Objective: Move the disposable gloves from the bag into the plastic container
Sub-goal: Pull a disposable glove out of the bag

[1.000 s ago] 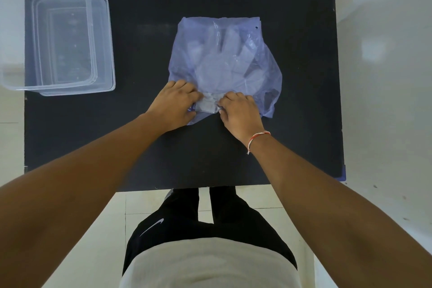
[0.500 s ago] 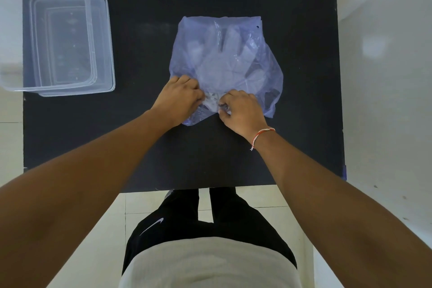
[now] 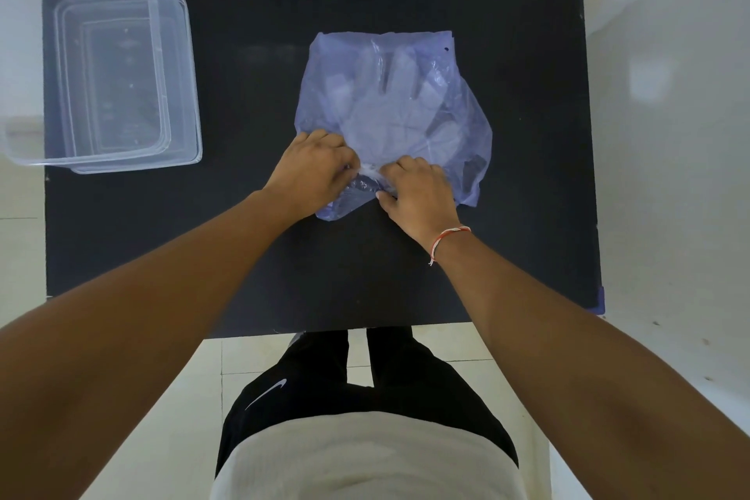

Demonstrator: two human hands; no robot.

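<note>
Nearest the person, both hands work the near end of the bag [image 3: 389,106] on the table [image 3: 365,276]. The left hand [image 3: 312,175] is curled and pinching the gathered plastic at the bag's mouth; the right hand [image 3: 418,191] is closed on the same bunched edge just beside it, fingers tucked under.

Risks, as a judgement: the film is thin, so pulling the two hands apart hard could tear it rather than open it. If the mouth opens suddenly, the gloves [image 3: 385,114] could slide onto the table. They are light and clingy, so a grab may bring out a clump or leave some stuck inside.

Beyond the hands, the bag lies flat and the gloves show through it as a pale stack, fingers pointing away from the person; all appear to be inside.

Far left, well apart from the bag, the container [image 3: 121,158] stands open and looks empty.
</note>
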